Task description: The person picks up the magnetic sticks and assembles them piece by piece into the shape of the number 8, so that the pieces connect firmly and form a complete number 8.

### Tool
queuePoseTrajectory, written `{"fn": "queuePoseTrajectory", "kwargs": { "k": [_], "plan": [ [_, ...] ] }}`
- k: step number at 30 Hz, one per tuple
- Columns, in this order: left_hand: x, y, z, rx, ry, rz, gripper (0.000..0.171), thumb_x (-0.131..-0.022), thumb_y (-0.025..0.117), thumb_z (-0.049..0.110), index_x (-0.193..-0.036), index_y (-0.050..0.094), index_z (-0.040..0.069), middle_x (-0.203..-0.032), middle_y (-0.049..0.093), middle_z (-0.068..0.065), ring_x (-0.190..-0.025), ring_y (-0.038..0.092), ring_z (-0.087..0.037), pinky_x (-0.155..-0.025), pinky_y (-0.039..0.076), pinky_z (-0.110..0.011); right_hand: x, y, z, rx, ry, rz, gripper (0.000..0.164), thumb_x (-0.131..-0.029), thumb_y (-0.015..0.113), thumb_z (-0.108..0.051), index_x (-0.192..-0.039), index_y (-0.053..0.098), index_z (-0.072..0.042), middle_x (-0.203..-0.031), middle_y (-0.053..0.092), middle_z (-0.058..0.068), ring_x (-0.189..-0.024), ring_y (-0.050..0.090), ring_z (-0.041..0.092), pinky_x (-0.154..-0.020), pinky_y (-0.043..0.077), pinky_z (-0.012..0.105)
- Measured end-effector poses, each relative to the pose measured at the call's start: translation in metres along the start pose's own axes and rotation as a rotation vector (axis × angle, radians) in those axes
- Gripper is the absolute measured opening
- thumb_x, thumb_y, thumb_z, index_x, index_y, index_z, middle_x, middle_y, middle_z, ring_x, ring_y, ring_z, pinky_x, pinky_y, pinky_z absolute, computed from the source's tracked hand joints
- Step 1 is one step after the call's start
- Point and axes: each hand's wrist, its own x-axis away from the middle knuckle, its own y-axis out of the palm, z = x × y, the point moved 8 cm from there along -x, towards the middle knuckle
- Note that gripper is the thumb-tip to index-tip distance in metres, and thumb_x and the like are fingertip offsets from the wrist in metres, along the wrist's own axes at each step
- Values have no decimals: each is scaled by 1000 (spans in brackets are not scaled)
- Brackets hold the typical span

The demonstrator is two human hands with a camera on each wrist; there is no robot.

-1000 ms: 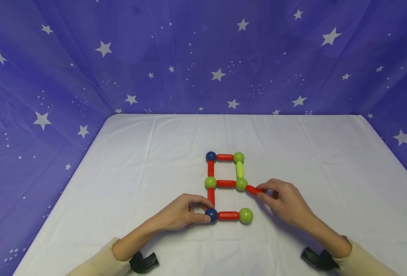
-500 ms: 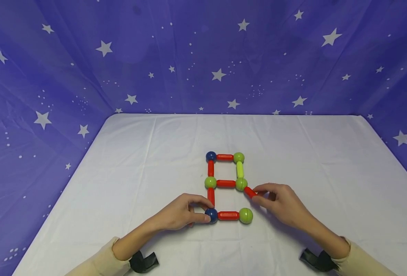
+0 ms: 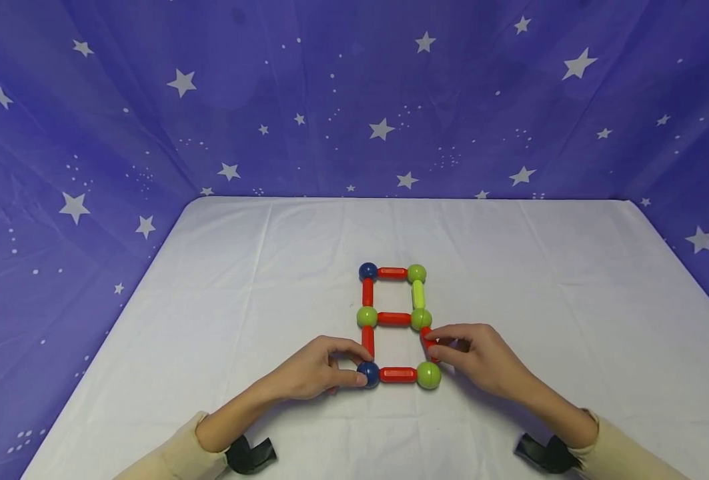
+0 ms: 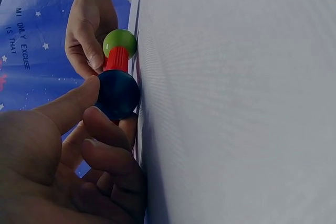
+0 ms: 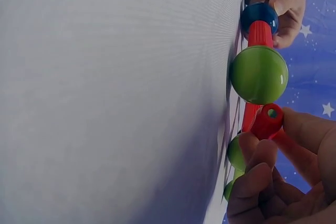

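A flat frame of magnetic rods and balls lies on the table. At its front left corner my left hand (image 3: 327, 365) pinches a blue ball (image 3: 369, 375) between thumb and fingers. My right hand (image 3: 480, 353) pinches a red magnetic rod (image 3: 427, 338) on the frame's right side. The rod's far end meets the middle green ball (image 3: 421, 319). Its near end, with a small hole visible in the right wrist view (image 5: 272, 113), is close beside the front green ball (image 3: 429, 375); whether they touch I cannot tell. A red rod (image 3: 398, 375) joins the blue and front green balls.
The frame's back part has another blue ball (image 3: 368, 271), a green ball (image 3: 417, 273) and a yellow-green rod (image 3: 418, 295). White cloth (image 3: 258, 280) covers the table. A purple star-patterned curtain (image 3: 330, 80) stands behind and at both sides.
My right hand has moved left and toward the front, swinging the red rod's near end round the middle green ball toward the front green ball. The left hand has stayed on the blue ball.
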Motion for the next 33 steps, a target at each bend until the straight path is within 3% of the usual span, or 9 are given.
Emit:
{"fn": "queuePoseTrajectory", "kwargs": {
  "k": [15, 24, 33],
  "plan": [
    [1, 0, 1, 5, -3, -2, 25, -87, 77, 19, -111, 71, 14, -100, 64, 2, -50, 50, -15, -45, 37, -22, -1, 4, 2, -13, 41, -41, 26, -92, 72, -24, -115, 75, -11, -92, 70, -10, -68, 53, 13, -55, 45, 25],
    [1, 0, 2, 16, -8, 3, 25, -87, 77, 19, -111, 72, 14, -99, 64, 2, -50, 50, -16, -45, 37, -22, 1, 10, -2, -21, 29, -86, 29, -93, 70, -26, -119, 73, -12, -99, 70, -7, -64, 53, 11, -53, 45, 24],
    [1, 0, 3, 22, -11, 5, 25, -87, 77, 18, -111, 72, 14, -99, 64, 2, -50, 50, -16, -45, 36, -22, 1, 11, -3, -24, 11, -100, 27, -93, 70, -22, -118, 73, -11, -101, 70, -7, -70, 56, 11, -58, 47, 24]
  ]
}}
